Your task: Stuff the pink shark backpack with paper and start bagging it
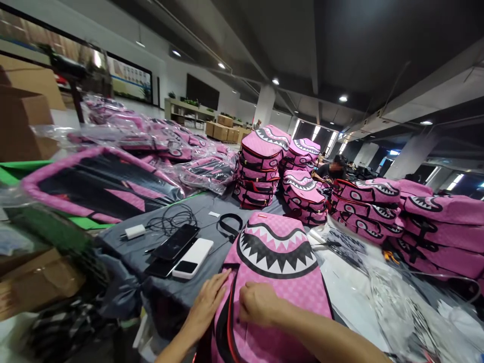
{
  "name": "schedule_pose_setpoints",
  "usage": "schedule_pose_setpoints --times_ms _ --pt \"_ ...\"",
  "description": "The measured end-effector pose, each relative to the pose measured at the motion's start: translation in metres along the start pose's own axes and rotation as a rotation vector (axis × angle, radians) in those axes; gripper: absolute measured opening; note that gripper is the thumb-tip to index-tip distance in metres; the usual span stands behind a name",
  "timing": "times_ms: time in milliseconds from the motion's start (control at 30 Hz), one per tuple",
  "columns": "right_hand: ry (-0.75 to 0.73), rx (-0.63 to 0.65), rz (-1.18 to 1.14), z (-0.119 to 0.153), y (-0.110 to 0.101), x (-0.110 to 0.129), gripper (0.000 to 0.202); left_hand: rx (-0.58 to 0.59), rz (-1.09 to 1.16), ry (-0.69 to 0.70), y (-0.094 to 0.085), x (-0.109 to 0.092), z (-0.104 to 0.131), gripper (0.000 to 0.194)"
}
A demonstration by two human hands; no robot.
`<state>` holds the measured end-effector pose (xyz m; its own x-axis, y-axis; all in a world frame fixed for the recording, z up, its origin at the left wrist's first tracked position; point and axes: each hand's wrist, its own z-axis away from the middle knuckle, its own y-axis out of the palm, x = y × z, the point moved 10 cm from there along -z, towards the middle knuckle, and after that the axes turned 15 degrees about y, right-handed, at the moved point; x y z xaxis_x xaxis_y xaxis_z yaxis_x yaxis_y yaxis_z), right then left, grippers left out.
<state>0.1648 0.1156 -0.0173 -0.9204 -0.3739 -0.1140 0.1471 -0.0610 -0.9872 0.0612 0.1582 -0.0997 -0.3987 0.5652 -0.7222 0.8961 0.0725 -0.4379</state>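
A pink checked backpack (280, 287) with a black-and-white shark-mouth print lies in front of me on the cloth-covered table. My left hand (207, 297) rests along its left side, fingers stretched out against the fabric. Over the front of the pack, beside the black zipper edge with red trim, my right hand (260, 305) is closed in a fist. Whatever its fingers may hold is hidden. A black strap loop (230, 227) lies at the backpack's upper left.
Left on the table are a white power bank (193, 258), a dark phone (177, 242), and a charger (135, 231) with black cable. Stacked pink backpacks (260, 166) stand behind; plastic bags (401, 302) lie right. Plastic-wrapped packs (109, 186) fill the left. A person (335, 169) sits beyond.
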Motion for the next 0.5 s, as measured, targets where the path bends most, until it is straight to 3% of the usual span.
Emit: schedule_pose_setpoints --times_ms 100,267,400,500 --pt "-0.053 -0.014 0.122 0.009 0.004 0.001 0.025 0.227 -0.093 0.031 0.013 -0.005 -0.011 0.049" --pt "-0.160 0.153 0.239 0.016 0.004 0.018 0.045 0.307 -0.091 -0.001 0.021 -0.007 -0.017 0.055" --pt "-0.259 0.225 0.382 0.023 0.011 0.035 0.015 0.326 -0.046 -0.010 0.024 -0.005 -0.007 0.059" --pt "-0.345 0.063 0.406 0.032 0.005 0.044 0.009 0.321 0.038 -0.019 0.027 0.003 -0.004 0.059"
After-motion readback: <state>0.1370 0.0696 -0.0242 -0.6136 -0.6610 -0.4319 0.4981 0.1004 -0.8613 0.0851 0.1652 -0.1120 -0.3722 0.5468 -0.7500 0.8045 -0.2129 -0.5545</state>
